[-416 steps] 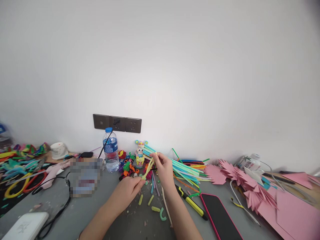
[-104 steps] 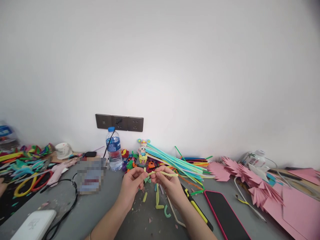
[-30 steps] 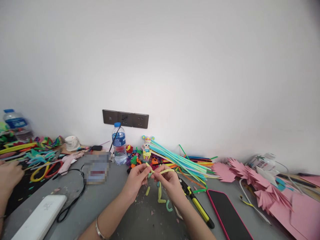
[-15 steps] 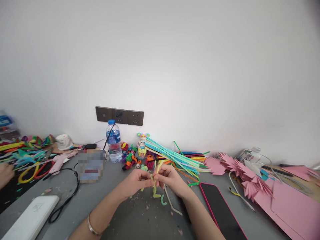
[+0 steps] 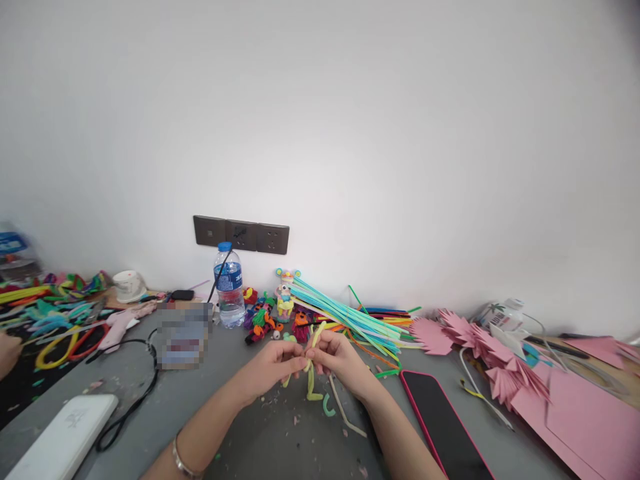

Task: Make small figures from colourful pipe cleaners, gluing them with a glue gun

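Observation:
Both hands meet at the middle of the grey table, fingertips nearly touching. My left hand point(image 5: 273, 368) is closed, thumb and fingers pinching a pale yellow-green pipe-cleaner piece point(image 5: 312, 387). My right hand point(image 5: 337, 360) pinches the same piece from the other side. One end of it sticks up above the fingers, and a bent end hangs below like a small foot. The part between the fingertips is hidden. Just below lie a curved mint piece point(image 5: 328, 405) and a bent whitish stem point(image 5: 346, 415).
Behind my hands are a water bottle point(image 5: 229, 287), small colourful figures point(image 5: 285, 300) and blue pipe cleaners point(image 5: 345, 307). A phone point(image 5: 443, 420) and pink paper point(image 5: 575, 413) lie right; a white power bank point(image 5: 65, 433), cable and scissors point(image 5: 57, 347) lie left. Another person's hand point(image 5: 7, 353) shows far left.
The view has shifted slightly. My fingers have moved a little closer together around the yellow-green piece. At the far left, the other person's hand has moved slightly left.

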`<act>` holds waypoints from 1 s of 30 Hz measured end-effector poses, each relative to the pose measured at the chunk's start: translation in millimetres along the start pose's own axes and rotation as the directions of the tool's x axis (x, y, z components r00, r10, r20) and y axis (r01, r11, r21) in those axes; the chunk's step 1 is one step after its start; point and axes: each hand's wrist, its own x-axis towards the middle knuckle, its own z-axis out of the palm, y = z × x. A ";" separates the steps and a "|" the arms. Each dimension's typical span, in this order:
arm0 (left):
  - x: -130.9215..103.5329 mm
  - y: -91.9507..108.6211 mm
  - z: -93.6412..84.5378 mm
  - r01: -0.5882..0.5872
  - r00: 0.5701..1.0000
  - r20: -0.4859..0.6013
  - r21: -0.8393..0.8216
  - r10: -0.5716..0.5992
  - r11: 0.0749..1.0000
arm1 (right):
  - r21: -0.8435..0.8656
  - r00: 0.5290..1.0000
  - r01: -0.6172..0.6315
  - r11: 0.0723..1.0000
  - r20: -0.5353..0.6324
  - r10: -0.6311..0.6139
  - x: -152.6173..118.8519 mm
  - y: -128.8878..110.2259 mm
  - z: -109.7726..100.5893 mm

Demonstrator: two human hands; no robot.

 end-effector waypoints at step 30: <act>8.4 -10.0 10.9 -0.129 0.937 -0.349 -0.312 0.013 0.941 | -0.455 0.847 0.344 0.822 -0.227 -0.480 0.6 6.6 11.9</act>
